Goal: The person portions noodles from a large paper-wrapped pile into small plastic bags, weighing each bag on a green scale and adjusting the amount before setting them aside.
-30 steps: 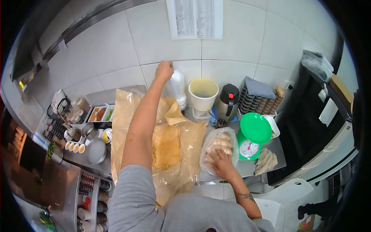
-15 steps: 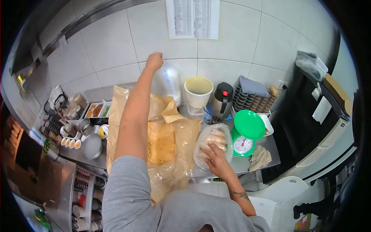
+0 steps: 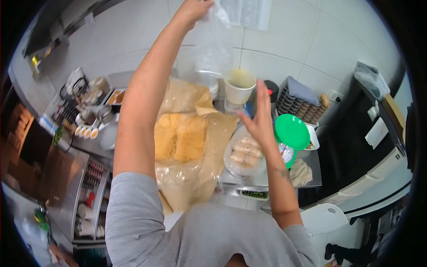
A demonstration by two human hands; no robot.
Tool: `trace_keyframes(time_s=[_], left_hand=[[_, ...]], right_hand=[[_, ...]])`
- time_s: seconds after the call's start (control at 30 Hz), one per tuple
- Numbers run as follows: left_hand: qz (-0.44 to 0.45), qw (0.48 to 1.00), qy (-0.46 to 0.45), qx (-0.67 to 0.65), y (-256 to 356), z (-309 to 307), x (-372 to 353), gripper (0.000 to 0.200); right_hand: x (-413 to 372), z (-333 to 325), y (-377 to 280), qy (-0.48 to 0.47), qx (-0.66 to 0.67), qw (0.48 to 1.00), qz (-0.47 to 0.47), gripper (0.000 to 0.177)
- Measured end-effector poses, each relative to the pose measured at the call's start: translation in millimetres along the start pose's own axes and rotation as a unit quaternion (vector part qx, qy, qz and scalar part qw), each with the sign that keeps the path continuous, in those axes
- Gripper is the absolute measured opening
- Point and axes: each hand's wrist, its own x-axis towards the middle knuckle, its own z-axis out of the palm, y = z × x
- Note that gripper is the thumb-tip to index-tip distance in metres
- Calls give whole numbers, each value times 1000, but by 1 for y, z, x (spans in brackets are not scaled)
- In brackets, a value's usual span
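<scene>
High in front of the wall, my left hand (image 3: 195, 12) is closed on the top of a clear plastic bag (image 3: 215, 49), which hangs down. My right hand (image 3: 260, 122) is raised with its fingers stretched out and holds nothing. Below it on the counter lies an open plastic bag of pale, rounded food portions (image 3: 244, 153). Under my left arm, yellow thin noodles (image 3: 189, 138) lie in blocks on brown paper (image 3: 222, 133) with clear plastic around them.
A green dial scale (image 3: 292, 132) and a crumpled cloth (image 3: 301, 172) are at the right. A pale bucket (image 3: 239, 91) stands behind. Halved eggs (image 3: 86, 132), a metal bowl (image 3: 108, 137) and condiment containers are left. A person's arm (image 3: 62, 256) shows at lower left.
My left hand has risen, lifting the clear bag from behind the counter. My right hand has left the bag of pale portions and moved up. The view has shifted.
</scene>
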Motion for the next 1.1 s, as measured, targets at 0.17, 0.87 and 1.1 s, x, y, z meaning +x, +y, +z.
trace_keyframes(time_s=[0.17, 0.87, 1.1], left_hand=[[-89, 996, -20, 15, 14, 3, -86, 12], [-101, 920, -197, 324, -148, 38, -371, 44], [-148, 953, -179, 194, -169, 9, -332, 35]], right_hand=[[22, 48, -9, 93, 231, 968, 20, 51], [-88, 37, -9, 30, 521, 725, 449, 11], [-107, 52, -12, 49, 389, 801, 453, 12]])
